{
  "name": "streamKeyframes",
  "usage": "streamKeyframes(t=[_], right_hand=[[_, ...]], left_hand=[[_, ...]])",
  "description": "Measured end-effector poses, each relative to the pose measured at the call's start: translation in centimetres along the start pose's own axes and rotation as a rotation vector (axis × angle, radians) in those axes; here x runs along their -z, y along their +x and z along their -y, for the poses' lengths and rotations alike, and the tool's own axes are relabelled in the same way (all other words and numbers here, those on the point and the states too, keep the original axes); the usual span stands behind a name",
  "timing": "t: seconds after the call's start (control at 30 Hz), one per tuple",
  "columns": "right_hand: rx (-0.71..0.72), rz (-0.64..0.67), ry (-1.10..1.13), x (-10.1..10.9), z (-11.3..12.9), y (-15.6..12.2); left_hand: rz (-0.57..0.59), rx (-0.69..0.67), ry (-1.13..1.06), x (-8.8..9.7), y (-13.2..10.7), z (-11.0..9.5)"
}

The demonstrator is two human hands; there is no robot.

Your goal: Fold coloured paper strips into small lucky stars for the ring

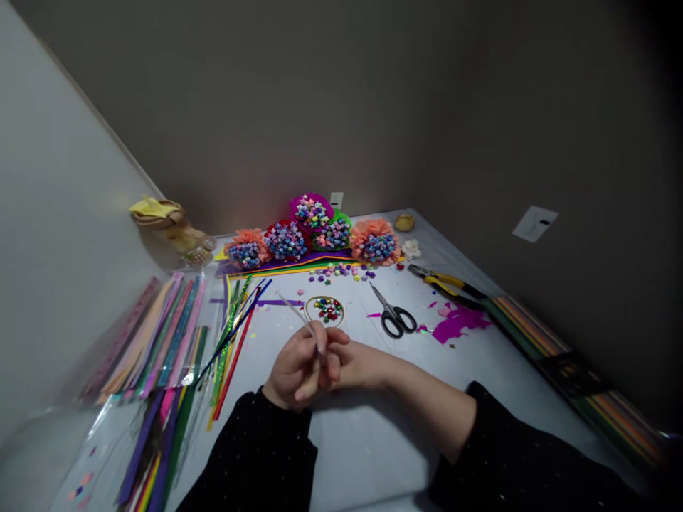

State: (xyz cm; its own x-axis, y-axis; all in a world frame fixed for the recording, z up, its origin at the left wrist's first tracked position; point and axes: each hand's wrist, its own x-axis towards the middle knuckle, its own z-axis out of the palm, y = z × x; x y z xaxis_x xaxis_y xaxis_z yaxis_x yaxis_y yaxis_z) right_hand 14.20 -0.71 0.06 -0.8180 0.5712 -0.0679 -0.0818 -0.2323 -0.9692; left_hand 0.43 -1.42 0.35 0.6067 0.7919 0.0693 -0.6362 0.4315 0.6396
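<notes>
Thin stick: We see a thin pale stick (294, 315) pinched among the fingers above the table, its tip slanting up and left toward a gold hoop. We judge it light, fairly stiff, and easy to roll or snap, so the safest hold looks low on the shaft, where the fingers close on it.

Left hand: We find the left hand (291, 366) curled, its fingers (314, 343) closed narrowly on the stick.

Right hand: We see the right hand (344, 363) pressed against the left, its fingers (336, 338) bent inward; we cannot tell whether they touch the stick.

Nearby things: Ahead of the hands, we see the gold hoop (306, 311) around red and green paper stars (326, 309). To its right lie black-handled scissors (393, 320), near magenta paper scraps (456, 326).

Rest: Along the far edge of the white table (373, 441), we see paper-star bunches on crepe flowers (312, 217), with loose stars (336, 272) in front. Yellow-handled pliers (445, 283) lie to the right, and paper strips in a clear sleeve (154, 334) lie to the left.
</notes>
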Motion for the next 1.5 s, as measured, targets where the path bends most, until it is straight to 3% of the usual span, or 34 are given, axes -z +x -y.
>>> streamKeyframes(t=[0.17, 0.4, 0.63, 0.73, 0.83, 0.9, 0.97, 1.2, 1.5], right_hand=[[-0.115, -0.116, -0.06, -1.0, 0.2, 0.1], [-0.003, -0.115, -0.277, -0.6, -0.8, 0.3], [0.048, -0.135, -0.267, -0.6, -0.9, 0.8], [0.125, -0.277, -0.123, 0.0, -1.2, 0.8], [0.24, -0.558, -0.111, 0.9, -1.2, 0.5], [0.263, -0.731, -0.184, 1.3, -0.8, 0.1], [0.25, -0.816, -0.249, 1.3, -0.2, -0.2], [0.159, -0.857, -0.317, 0.6, 1.0, -0.4], [0.134, -0.727, -0.171, 1.6, 1.2, -0.8]], left_hand=[[-0.031, 0.1, 0.121, 0.3, 0.6, 0.4], [-0.016, 0.159, 0.27, 0.6, 0.7, 0.2], [-0.155, 0.106, 0.378, 0.7, 1.0, 0.3], [-0.355, 0.03, 0.483, 0.7, 1.3, 0.1], [-0.565, -0.169, 0.578, 0.9, 1.7, 0.1], [-0.612, -0.23, 0.664, 1.0, 1.8, 0.2], [-0.63, -0.219, 0.757, 1.0, 1.7, 0.3], [-0.63, -0.162, 0.957, 0.1, 1.5, 0.3], [-0.51, -0.058, 0.717, 0.5, 1.6, 0.4]])
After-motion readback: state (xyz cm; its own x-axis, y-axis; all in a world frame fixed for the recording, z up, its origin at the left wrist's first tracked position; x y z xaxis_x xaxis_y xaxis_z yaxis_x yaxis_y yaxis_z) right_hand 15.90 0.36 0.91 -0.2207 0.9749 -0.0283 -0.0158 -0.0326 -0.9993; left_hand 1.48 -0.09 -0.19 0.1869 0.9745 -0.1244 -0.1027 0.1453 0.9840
